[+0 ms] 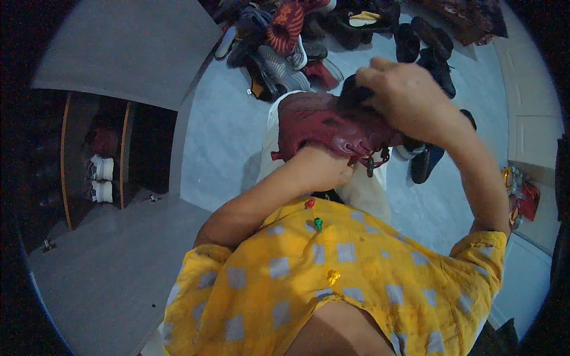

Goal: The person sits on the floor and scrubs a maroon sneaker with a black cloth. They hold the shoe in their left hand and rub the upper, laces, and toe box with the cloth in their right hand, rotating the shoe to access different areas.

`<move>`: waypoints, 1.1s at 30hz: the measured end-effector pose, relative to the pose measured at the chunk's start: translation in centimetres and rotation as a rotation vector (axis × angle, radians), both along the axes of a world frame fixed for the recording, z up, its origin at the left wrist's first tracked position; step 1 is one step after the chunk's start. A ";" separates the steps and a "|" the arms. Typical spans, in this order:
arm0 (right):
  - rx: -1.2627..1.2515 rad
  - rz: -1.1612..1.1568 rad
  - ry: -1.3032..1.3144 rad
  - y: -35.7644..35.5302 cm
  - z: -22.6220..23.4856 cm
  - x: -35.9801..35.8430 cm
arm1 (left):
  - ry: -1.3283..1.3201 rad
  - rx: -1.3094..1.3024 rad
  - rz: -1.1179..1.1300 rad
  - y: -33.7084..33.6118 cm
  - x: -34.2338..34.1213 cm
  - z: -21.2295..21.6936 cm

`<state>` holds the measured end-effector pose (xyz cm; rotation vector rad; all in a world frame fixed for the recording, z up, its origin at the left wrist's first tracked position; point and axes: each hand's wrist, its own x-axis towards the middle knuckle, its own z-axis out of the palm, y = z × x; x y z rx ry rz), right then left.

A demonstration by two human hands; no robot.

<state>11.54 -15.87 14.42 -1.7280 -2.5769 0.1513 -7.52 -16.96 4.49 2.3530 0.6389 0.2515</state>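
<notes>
A maroon lace-up shoe (303, 121) with a drawstring toggle is held up over my lap. My left hand (335, 172) reaches into its opening and supports it from inside, so those fingers are hidden. My right hand (398, 89) is closed over a soft-looking black thing (356, 89), perhaps a cloth or brush, against the upper side of the shoe. The shape of that black thing is mostly covered by the fingers. Cords with a dark toggle (370, 166) hang from the shoe near my left wrist.
Several shoes (279, 65) lie piled on the pale floor (217, 118) ahead, with more dark shoes (436, 38) toward the right. On the left, an open cabinet (66, 160) holds white shoes (102, 178). Colourful packets (522, 199) sit at the far right.
</notes>
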 end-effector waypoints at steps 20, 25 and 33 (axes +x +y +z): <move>0.063 -0.031 0.010 -1.1 -0.1 0.8 | -0.106 0.127 -0.065 -0.6 -0.1 -1.6; 0.323 -0.294 -0.180 -1.1 1.1 6.8 | -0.162 0.031 0.038 -0.6 0.2 -0.3; 0.434 -0.127 0.740 -3.8 4.8 3.5 | -0.094 0.041 0.041 0.0 -0.8 -0.3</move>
